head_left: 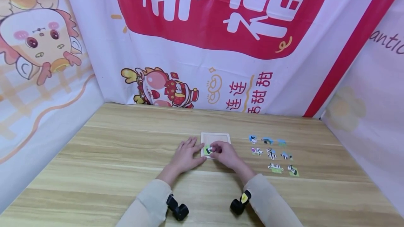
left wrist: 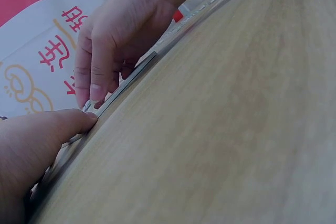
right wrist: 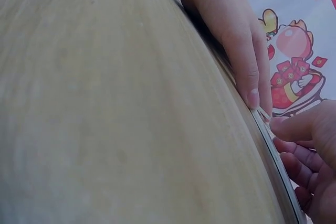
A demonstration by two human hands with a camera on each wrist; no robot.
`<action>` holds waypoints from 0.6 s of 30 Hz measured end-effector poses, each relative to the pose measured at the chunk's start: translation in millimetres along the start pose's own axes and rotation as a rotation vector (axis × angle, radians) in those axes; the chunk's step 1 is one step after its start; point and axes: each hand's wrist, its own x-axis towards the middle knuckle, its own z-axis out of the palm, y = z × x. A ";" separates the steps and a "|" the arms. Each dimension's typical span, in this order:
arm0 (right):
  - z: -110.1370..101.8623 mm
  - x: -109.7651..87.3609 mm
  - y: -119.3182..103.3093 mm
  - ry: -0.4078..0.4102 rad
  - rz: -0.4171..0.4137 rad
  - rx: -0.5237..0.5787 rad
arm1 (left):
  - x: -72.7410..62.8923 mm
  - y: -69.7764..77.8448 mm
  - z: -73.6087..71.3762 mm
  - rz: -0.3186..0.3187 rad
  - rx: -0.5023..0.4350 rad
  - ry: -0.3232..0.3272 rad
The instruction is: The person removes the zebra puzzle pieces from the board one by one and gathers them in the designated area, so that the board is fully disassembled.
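A small jigsaw puzzle piece (head_left: 207, 150), green with a black-and-white picture, is at the lower left corner of a white-rimmed puzzle tray (head_left: 216, 133). My right hand (head_left: 224, 154) reaches over the tray and pinches this piece by its right side, thumb and fingertips close together. In the right wrist view the piece's thin edge (right wrist: 264, 113) shows tilted at the right thumb tip. Beside the tray, my left hand (head_left: 187, 155) rests on the table with its fingers spread, the thumb at the tray's left rim.
To the right of the tray lie several loose puzzle pieces (head_left: 270, 153) in rough rows, with blue, green and black-and-white pictures. The wood-grain table (head_left: 120, 171) extends to a printed cloth backdrop (head_left: 176, 52) behind and cloth at both sides.
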 end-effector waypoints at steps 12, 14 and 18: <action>-25.9 -12.6 -2.1 0.051 0.006 0.024 | -0.2 -1.0 1.5 0.011 0.008 0.006; -34.3 -17.7 -2.7 0.052 0.043 0.032 | -0.4 -0.9 1.6 0.014 0.005 0.006; -52.1 -28.6 -1.9 0.057 0.072 0.040 | -0.6 -1.0 1.1 0.018 -0.002 0.012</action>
